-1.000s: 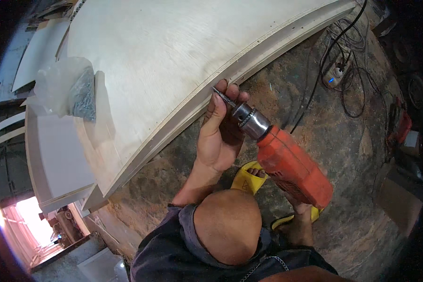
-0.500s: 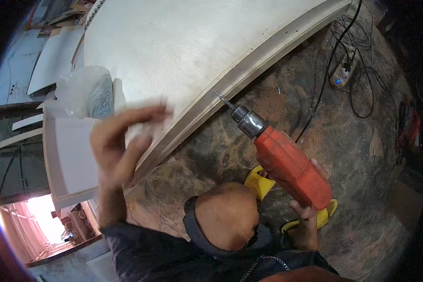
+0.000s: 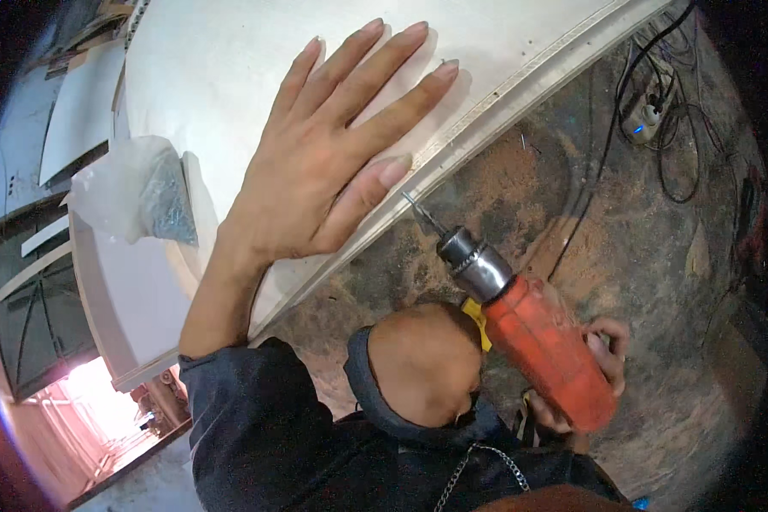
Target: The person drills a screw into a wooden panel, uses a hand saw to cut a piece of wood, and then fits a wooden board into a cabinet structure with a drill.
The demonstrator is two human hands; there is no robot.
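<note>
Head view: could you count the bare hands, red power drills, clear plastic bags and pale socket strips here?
Bare hands: 2 (left hand, right hand)
Red power drill: 1
Clear plastic bag: 1
Pale socket strip: 1
Total: 5

My drill (image 3: pixel 544 350) has a red plastic body, matt and scuffed, behind a chuck (image 3: pixel 484 271) of smooth, glossy metal and a slim metal bit (image 3: pixel 423 212). The pale panel (image 3: pixel 205 68) looks like smooth wood with a soft sheen, its edge (image 3: pixel 525 75) rougher. I see crinkled, translucent plastic in the bag (image 3: pixel 115 188), dark matt cloth on my sleeve (image 3: pixel 252 410), shiny metal in the chain (image 3: pixel 514 469), and a rough, dusty floor (image 3: pixel 657 282).
</note>
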